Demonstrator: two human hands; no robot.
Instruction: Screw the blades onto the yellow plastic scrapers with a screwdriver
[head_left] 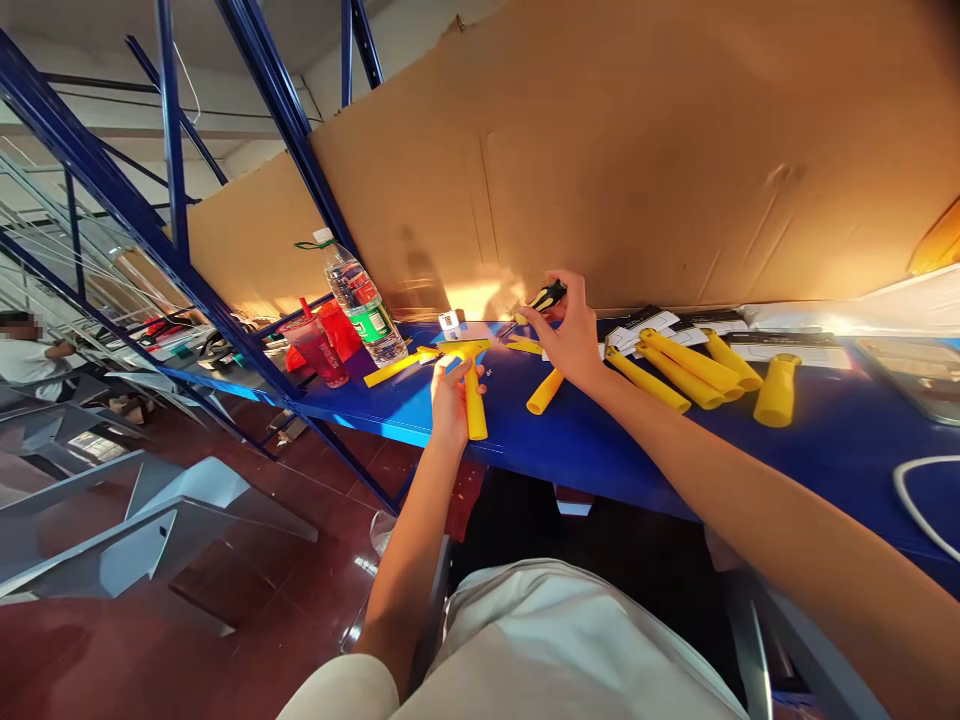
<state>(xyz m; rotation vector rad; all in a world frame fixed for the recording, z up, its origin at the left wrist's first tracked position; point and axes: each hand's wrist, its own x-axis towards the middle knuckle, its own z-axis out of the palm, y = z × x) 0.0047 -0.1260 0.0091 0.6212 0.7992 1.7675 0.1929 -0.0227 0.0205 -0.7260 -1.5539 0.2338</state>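
Note:
My left hand [448, 408] is closed around the grip of a yellow T-shaped plastic tool [475, 405], its crosspiece uppermost. To the right and a little higher, my right hand [576, 345] grips a screwdriver [551, 295] by its black and yellow handle. The screwdriver's shaft points down and left, apart from the yellow tool. One yellow tube-like handle [544, 392] lies just under my right hand. Left of my left hand rests another yellow piece [394, 368]. Several more yellow handles [686, 365] are grouped to the right, with a single one [776, 392] beside them.
The blue bench [555, 455] runs along a tall cardboard sheet [637, 150]. A water bottle [367, 310] and a red cup [319, 350] stand left, near a blue rack post [289, 130]. Printed packets [787, 348] lie behind the handles. A person [30, 360] sits far left.

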